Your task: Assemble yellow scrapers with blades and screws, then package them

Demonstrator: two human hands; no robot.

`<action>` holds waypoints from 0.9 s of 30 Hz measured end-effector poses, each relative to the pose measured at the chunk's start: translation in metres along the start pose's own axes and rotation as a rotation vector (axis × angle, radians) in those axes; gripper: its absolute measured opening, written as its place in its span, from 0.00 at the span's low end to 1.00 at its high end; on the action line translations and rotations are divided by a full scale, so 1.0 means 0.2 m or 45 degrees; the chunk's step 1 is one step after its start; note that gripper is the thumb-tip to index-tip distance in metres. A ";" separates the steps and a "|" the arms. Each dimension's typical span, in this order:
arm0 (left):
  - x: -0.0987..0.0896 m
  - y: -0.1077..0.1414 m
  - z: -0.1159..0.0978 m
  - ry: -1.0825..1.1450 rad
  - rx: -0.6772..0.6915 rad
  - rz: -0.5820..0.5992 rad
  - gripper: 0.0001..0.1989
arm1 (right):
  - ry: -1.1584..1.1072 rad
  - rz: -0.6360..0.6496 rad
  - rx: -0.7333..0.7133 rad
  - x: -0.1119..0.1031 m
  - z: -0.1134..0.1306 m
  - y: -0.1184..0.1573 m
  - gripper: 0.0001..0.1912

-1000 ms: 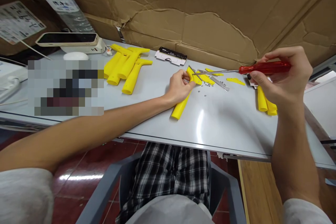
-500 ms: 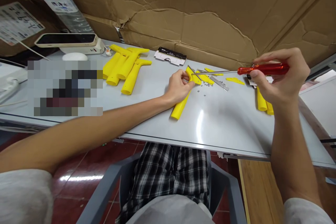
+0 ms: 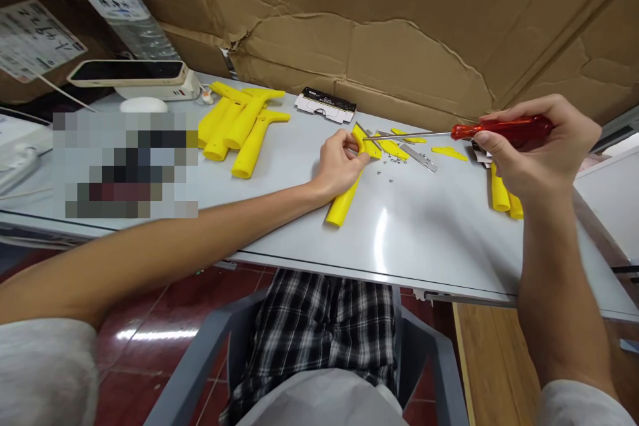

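Note:
My left hand is closed around the head end of a yellow plastic scraper handle, whose tubular grip points toward me on the table. In my right hand is a screwdriver with a clear red handle, held nearly level. Its long shaft reaches left, and the tip meets the yellow head beside my left fingers. Just right of the head lie flat yellow plates, metal blades and several small screws. The screw or hole under the tip is too small to make out.
Several yellow handles are grouped at the left, and more yellow handles lie by my right wrist. A black and white box sits near the cardboard at the back. A phone and water bottle stand far left.
The grip of both hands looks the same, with the screwdriver tip still at the yellow head. My right hand has shifted very slightly; the view has moved a little.

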State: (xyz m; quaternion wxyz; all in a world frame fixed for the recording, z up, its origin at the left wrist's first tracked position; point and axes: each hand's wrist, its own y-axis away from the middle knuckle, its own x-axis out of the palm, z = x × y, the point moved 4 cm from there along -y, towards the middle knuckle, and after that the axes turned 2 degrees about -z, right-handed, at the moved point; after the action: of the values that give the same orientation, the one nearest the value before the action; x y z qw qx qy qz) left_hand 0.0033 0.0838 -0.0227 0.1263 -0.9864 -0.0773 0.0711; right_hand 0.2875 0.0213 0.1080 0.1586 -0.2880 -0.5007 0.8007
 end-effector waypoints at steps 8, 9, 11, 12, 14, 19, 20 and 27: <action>0.01 -0.01 0.01 -0.016 0.043 0.051 0.13 | 0.237 0.053 -0.140 -0.03 0.01 -0.02 0.27; 0.01 -0.01 0.01 -0.020 0.049 0.059 0.13 | 0.252 0.056 -0.164 -0.04 0.01 -0.03 0.28; 0.01 0.00 0.01 -0.024 0.041 0.059 0.12 | 0.214 0.073 -0.139 -0.05 0.00 -0.03 0.25; 0.01 0.00 0.01 -0.024 0.031 0.050 0.12 | 0.186 0.078 -0.115 -0.04 0.01 -0.03 0.23; 0.01 0.00 0.00 -0.017 0.000 0.032 0.13 | 0.173 0.069 -0.077 -0.02 0.05 -0.02 0.18; -0.01 0.00 0.00 -0.027 -0.025 0.019 0.13 | 0.235 0.023 0.014 0.02 0.16 0.01 0.11; -0.01 0.00 0.00 -0.031 -0.020 0.015 0.13 | 0.236 0.031 0.047 0.03 0.16 0.02 0.10; 0.01 0.00 0.01 -0.044 0.029 0.066 0.12 | 0.168 0.117 -0.162 -0.04 0.14 -0.03 0.15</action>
State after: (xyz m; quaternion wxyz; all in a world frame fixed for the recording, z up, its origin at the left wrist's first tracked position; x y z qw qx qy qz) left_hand 0.0050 0.0851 -0.0237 0.1344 -0.9852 -0.0530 0.0921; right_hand 0.2760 -0.0003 0.1241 0.1356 -0.3722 -0.5254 0.7530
